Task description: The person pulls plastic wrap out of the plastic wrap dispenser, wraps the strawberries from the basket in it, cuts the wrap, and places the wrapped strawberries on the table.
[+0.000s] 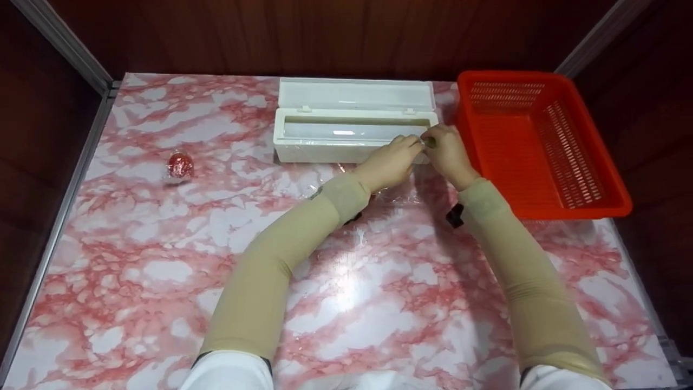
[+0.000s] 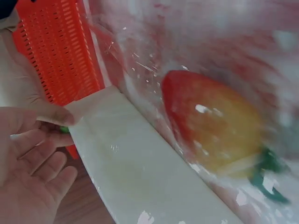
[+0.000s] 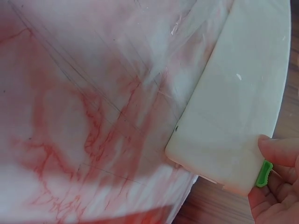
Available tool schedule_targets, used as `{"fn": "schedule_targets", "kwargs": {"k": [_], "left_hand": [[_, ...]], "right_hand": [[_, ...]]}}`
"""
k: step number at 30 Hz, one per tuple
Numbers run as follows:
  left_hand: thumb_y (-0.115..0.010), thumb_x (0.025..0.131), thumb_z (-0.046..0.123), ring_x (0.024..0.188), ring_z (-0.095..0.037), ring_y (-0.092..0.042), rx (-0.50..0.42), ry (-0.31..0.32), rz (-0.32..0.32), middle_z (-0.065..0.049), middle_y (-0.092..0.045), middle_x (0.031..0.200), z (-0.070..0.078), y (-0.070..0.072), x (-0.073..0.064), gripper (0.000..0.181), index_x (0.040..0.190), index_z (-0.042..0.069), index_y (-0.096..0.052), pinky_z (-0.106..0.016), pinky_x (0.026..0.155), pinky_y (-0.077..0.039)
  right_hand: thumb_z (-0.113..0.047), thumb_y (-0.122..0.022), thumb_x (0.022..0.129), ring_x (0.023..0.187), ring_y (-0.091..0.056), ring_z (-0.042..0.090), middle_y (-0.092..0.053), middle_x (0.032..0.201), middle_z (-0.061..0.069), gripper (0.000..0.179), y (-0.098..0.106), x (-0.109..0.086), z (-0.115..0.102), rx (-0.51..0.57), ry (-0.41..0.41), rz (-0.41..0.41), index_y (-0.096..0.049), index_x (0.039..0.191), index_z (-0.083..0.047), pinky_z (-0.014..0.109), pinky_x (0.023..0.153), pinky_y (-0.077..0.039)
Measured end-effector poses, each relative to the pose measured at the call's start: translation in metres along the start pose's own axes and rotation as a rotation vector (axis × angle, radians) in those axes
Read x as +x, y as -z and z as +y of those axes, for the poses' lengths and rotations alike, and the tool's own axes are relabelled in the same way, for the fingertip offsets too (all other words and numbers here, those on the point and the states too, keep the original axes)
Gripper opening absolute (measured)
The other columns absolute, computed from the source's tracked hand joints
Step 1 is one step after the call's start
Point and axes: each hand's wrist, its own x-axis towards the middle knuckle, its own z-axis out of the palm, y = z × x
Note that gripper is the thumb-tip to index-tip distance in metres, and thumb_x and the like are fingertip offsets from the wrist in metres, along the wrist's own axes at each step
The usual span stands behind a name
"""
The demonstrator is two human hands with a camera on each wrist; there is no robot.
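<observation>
A white cling film box stands at the back middle, its lid raised and a film roll inside. Clear film comes over its front onto the table. My right hand is at the box's right end, pinching a small green slide cutter between thumb and fingers. Close beside it, my left hand has loosely bent fingers, their tips at the same corner. A red and yellow fruit with a green part lies under the film; my left arm mostly hides it in the head view.
A red perforated basket stands to the right, close to the box and my right hand. On the left of the marbled table lies a small red item wrapped in clear film. Dark wooden walls enclose the table.
</observation>
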Motion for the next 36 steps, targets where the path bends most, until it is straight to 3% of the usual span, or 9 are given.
{"fn": "schedule_targets", "kwargs": {"k": [6,11,15,22,36], "left_hand": [[-0.046,0.096,0.016,0.124,-0.021,-0.042,0.046,0.002,0.005,-0.005,-0.04,0.14,0.007,-0.008,0.024,0.044,0.138,0.009,-0.039,-0.028,0.101,-0.042],[-0.045,0.096,0.027,0.117,-0.023,-0.045,0.17,0.0,0.053,-0.007,-0.042,0.135,0.008,-0.016,0.033,0.043,0.135,0.01,-0.043,-0.034,0.092,-0.047],[-0.044,0.095,0.031,0.118,-0.024,-0.043,0.216,0.038,0.046,-0.007,-0.039,0.136,0.008,-0.018,0.037,0.043,0.136,0.016,-0.043,-0.035,0.094,-0.045],[-0.045,0.095,0.034,0.126,-0.023,-0.035,0.193,0.109,0.015,-0.005,-0.031,0.145,0.011,-0.018,0.042,0.043,0.136,0.019,-0.044,-0.034,0.102,-0.04],[-0.049,0.093,0.029,0.122,-0.022,-0.044,0.272,0.087,0.118,-0.008,-0.042,0.139,0.013,-0.02,0.042,0.04,0.131,0.014,-0.049,-0.03,0.093,-0.048]], "right_hand": [[0.005,-0.057,0.077,0.094,-0.052,0.043,-0.063,0.096,0.027,0.017,-0.001,-0.001,0.001,-0.031,0.023,0.042,-0.064,0.091,0.011,0.047,0.087,-0.041],[0.004,-0.055,0.08,0.093,-0.053,0.043,-0.063,0.095,0.027,0.018,-0.003,-0.001,0.001,-0.045,0.017,0.06,-0.064,0.093,0.011,0.047,0.087,-0.041],[0.006,-0.053,0.079,0.093,-0.052,0.043,-0.062,0.092,0.027,0.017,-0.005,0.0,0.002,-0.045,0.012,0.066,-0.063,0.09,0.012,0.046,0.087,-0.041],[0.007,-0.054,0.077,0.094,-0.05,0.043,-0.062,0.094,0.028,0.018,-0.004,-0.001,0.001,-0.019,-0.024,0.049,-0.063,0.092,0.012,0.046,0.089,-0.038],[0.007,-0.052,0.077,0.088,-0.051,0.044,-0.061,0.089,0.028,0.015,-0.005,0.0,0.001,-0.041,-0.019,0.063,-0.062,0.087,0.012,0.047,0.085,-0.039]]}}
